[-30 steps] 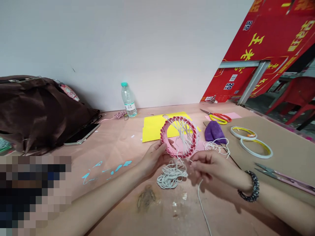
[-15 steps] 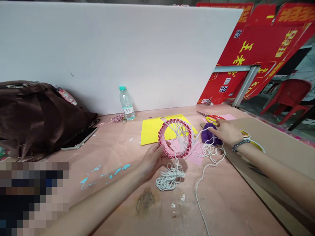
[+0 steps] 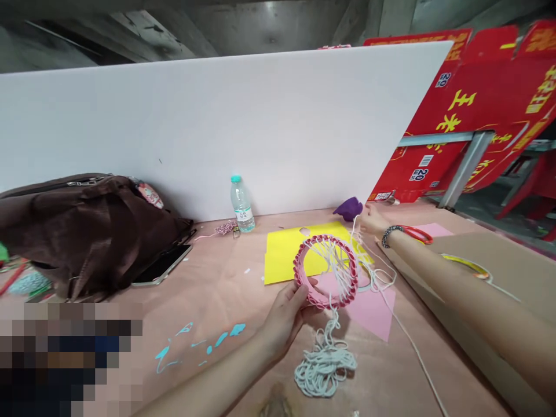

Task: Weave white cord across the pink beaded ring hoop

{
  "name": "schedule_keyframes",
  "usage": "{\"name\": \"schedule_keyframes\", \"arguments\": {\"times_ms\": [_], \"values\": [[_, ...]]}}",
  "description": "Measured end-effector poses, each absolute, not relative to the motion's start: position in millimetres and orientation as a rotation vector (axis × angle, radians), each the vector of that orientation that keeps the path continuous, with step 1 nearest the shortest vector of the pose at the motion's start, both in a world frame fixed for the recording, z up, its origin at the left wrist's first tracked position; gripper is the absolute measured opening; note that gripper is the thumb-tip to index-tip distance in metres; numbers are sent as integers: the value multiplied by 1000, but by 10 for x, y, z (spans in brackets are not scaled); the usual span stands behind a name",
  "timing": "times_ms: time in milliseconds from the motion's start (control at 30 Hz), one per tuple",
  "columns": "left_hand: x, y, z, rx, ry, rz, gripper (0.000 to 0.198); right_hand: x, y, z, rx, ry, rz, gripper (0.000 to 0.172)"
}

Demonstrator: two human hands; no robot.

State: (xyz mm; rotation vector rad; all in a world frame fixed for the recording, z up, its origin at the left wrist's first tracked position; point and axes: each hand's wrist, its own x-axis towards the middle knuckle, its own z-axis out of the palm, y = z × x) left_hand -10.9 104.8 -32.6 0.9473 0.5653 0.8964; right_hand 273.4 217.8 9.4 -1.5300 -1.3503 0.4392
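Note:
My left hand [image 3: 287, 315] grips the lower left rim of a pink-wrapped ring [image 3: 326, 271] and holds it upright above the table. White cord is woven across the ring. Its loose end hangs down into a bundle of white cord [image 3: 324, 368] on the table. My right hand [image 3: 372, 220] is stretched far out to the back right, closed on a purple cloth [image 3: 348, 208] lifted near the white board. A strand of white cord runs from that hand back toward the ring. A beaded bracelet sits on my right wrist.
A yellow sheet [image 3: 299, 249] and a pink sheet [image 3: 369, 307] lie under the ring. A water bottle [image 3: 241, 204] stands by the white board. A brown bag [image 3: 82, 231] and a phone [image 3: 163, 265] lie on the left. Red-handled scissors [image 3: 414, 233] and tape rings [image 3: 467, 263] lie on the right.
My right hand left the cord by the ring, reached to the back right, took the purple cloth and lifted it farther back. The view tilted up; the ring stayed in my left hand.

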Motion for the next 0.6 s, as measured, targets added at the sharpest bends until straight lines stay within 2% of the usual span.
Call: {"name": "schedule_keyframes", "arguments": {"times_ms": [167,367,500,533,600], "values": [[-104,1062,-314,929,594,884,38,2682,1756,-33,-1469,-1262,642,19],[-93,1058,-281,919,582,901,37,2698,593,274,-1372,-1318,1149,26],[-91,1032,-236,897,577,924,39,2783,-158,441,-1248,-1617,1937,33],[-93,1025,-227,897,569,917,40,2827,-258,481,-1246,-1767,2001,30],[-97,1011,-215,906,548,891,41,2921,-347,562,-1353,-2083,1792,26]]}}
